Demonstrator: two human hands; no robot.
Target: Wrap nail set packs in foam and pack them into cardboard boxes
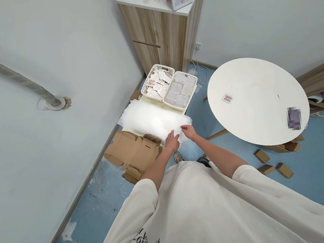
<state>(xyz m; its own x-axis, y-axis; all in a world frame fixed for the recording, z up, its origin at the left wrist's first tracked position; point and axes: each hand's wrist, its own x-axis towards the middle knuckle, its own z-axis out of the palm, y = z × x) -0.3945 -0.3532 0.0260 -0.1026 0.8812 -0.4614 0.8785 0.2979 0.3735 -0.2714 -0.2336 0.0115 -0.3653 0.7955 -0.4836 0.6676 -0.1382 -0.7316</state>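
Note:
A thick stack of translucent white plastic sheets [149, 117], perhaps bags or wrap, lies on a low surface in front of me. My left hand [172, 141] rests at its near right corner with the fingers apart. At the same corner, my right hand [188, 131] has its thumb and fingers pinched together on the edge of a sheet. Flattened brown cardboard boxes [136, 151] lie left of my left hand. Beyond the stack stand a white basket of small printed cards [146, 89] and a white basket of clear plastic cases [179, 91].
A round white table [256, 104] stands to the right, with a small printed card [227, 98] and a blurred-out object [294, 118] on it. Small brown boxes [284, 170] lie on the floor. A wooden cabinet [161, 29] stands in the corner, bottles and a picture frame on top.

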